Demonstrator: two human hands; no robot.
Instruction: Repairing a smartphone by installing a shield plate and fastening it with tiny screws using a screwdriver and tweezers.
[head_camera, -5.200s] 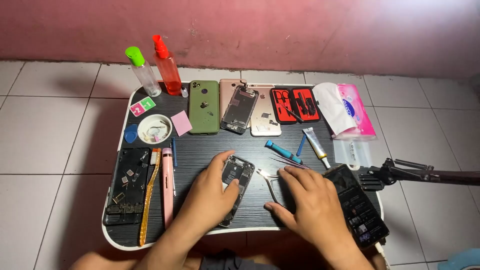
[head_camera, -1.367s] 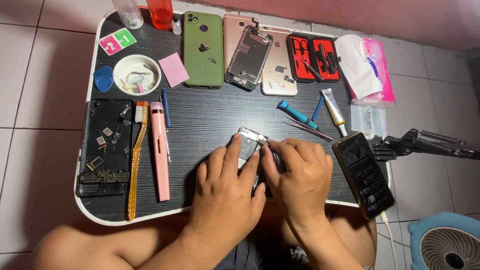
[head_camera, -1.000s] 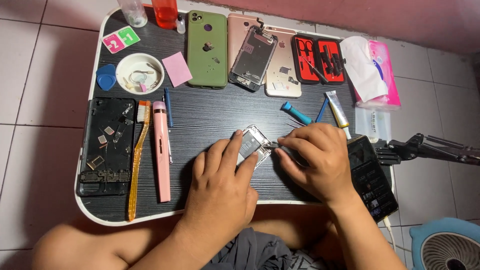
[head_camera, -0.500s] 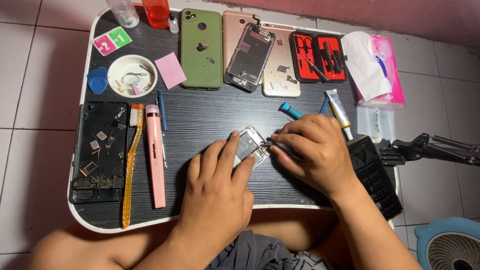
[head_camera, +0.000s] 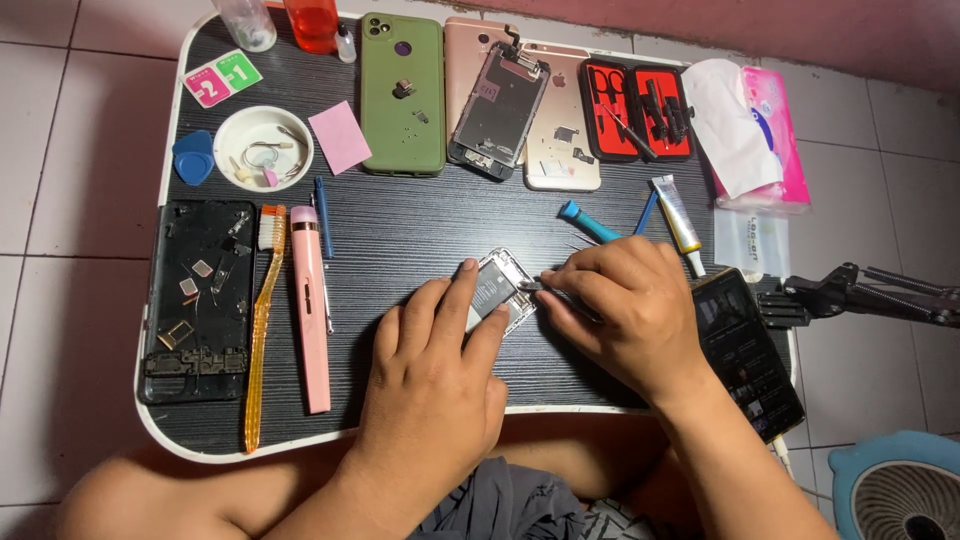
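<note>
The right hand (head_camera: 625, 310) has its grip pinched together on a thin metal tool (head_camera: 545, 288), whose tip sits at the right edge of the opened phone (head_camera: 497, 292). The left hand (head_camera: 435, 375) lies flat, fingers spread over the phone's lower part, pressing it onto the tabletop (head_camera: 400, 225); it clasps nothing. The phone rests tilted near the tabletop's middle, towards the near edge.

Just right of the right hand lies a dark phone with a lit screen (head_camera: 748, 350), partly under the wrist. Beyond the knuckles are a blue-handled tool (head_camera: 588, 222) and a small tube (head_camera: 678, 215). To the left lie a pink pen-shaped tool (head_camera: 310, 305), an orange toothbrush (head_camera: 260, 320) and a black phone frame (head_camera: 195, 300). Along the far edge sit a green phone back (head_camera: 402, 95), a detached screen (head_camera: 498, 112) and a red tool case (head_camera: 640, 112).
</note>
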